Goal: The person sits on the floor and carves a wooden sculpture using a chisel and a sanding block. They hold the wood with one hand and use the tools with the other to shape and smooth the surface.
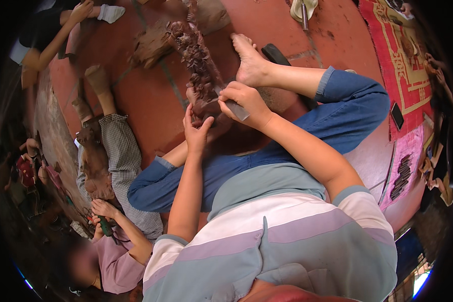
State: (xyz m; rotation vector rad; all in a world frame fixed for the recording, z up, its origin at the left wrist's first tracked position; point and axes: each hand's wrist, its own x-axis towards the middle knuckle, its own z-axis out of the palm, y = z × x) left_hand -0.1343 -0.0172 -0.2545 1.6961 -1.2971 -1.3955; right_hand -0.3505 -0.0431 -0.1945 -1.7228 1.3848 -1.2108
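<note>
A dark reddish-brown wood carving (199, 63), thick with small figures, stands out from between my bent legs toward the far side. My left hand (197, 132) is at its near end, thumb and fingers spread about the base and touching it. My right hand (246, 104) grips a flat grey strip (237, 110), held slantwise against the carving's right side near the base. Whether the strip is a scraper blade or an abrasive piece I cannot make out. My right fingers partly cover it.
Beyond the carving lies a rough brown log (153, 43) on red floor tiles. To the left, a person in checked trousers (121, 146) holds a green tool (104, 226) by another wood piece (94, 166). A phone (397, 116) rests on a red patterned mat (387, 60) at right.
</note>
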